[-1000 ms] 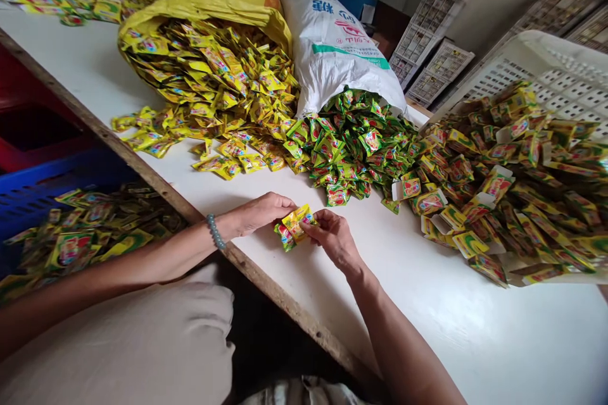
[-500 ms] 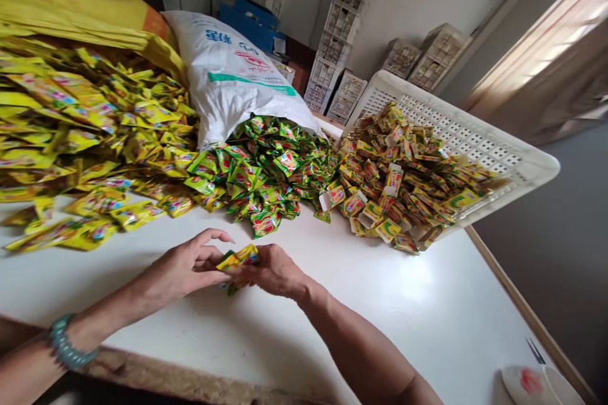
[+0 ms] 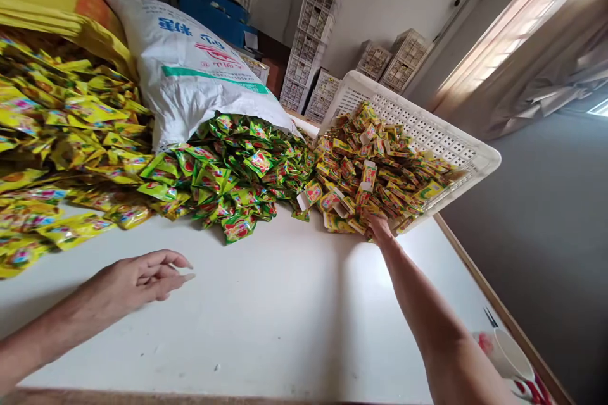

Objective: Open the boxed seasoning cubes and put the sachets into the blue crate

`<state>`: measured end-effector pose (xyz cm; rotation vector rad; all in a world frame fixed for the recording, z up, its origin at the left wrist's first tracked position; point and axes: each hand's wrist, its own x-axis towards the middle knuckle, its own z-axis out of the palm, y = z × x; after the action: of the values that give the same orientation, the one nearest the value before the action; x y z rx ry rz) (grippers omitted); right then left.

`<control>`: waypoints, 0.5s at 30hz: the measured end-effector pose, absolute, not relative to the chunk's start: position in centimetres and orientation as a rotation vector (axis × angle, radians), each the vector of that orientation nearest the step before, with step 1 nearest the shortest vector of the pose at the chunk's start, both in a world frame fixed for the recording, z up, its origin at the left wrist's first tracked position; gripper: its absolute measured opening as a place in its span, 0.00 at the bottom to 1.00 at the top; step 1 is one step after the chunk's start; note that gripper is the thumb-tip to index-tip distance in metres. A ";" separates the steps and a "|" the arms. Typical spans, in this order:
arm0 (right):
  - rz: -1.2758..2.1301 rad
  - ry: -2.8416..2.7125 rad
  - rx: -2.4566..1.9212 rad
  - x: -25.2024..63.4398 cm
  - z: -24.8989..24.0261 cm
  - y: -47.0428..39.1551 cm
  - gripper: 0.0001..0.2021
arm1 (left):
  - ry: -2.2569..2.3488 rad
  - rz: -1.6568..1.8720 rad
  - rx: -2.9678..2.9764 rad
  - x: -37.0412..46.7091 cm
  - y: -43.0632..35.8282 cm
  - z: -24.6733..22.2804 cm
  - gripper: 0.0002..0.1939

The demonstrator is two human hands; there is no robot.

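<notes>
My left hand (image 3: 149, 278) hovers over the near part of the white table (image 3: 247, 304), thumb and index finger apart, the other fingers loosely bent, with nothing in it. At the mouth of a tilted white plastic basket (image 3: 475, 155), my right hand (image 3: 379, 229) touches the front of a heap of small yellow and red cardboard boxes (image 3: 368, 171). Its fingertips are hidden among the boxes, so a grip cannot be made out. Green packets (image 3: 237, 183) with red pictures spill from a white woven sack (image 3: 185, 76). To their left lie many yellow packets (image 3: 90, 145).
A large yellow bag (image 3: 52, 6) stands behind the yellow packets. At the right table edge is a white cup (image 3: 510, 354). Stacked white crates (image 3: 311, 38) line the back wall, near a blue box (image 3: 209, 16).
My hands have separated; the yellow and green packets between them are out of sight. My right hand has moved right to the boxes, my left hand leftward. The view has shifted right.
</notes>
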<state>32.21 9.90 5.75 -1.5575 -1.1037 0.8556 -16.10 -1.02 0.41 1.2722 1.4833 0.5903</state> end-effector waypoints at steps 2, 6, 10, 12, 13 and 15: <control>0.938 -1.046 -1.542 30.6 4.1 9.1 0.19 | 1.483 0.592 1.277 -15.8 -1.1 0.7 0.21; 1.154 -1.024 -1.503 25.2 2.3 6.7 0.22 | 1.432 0.554 1.241 -15.0 -1.8 0.8 0.23; 1.413 -0.965 -1.412 18.7 2.4 3.5 0.25 | 1.312 0.400 1.213 -13.4 -2.8 2.0 0.25; 1.531 -0.961 -1.383 15.8 2.9 2.0 0.24 | 1.262 0.382 1.191 -12.6 -3.1 2.8 0.26; 1.572 -0.979 -1.375 14.5 3.1 1.4 0.24 | 1.255 0.382 1.169 -12.3 -3.2 3.1 0.27; 1.628 -1.025 -1.371 12.5 3.5 0.4 0.22 | 1.248 0.392 1.124 -12.1 -3.3 3.3 0.28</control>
<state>12.45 0.39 3.54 -1.3715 -1.0248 1.6282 -12.06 -3.35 3.29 1.1237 1.2483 0.3923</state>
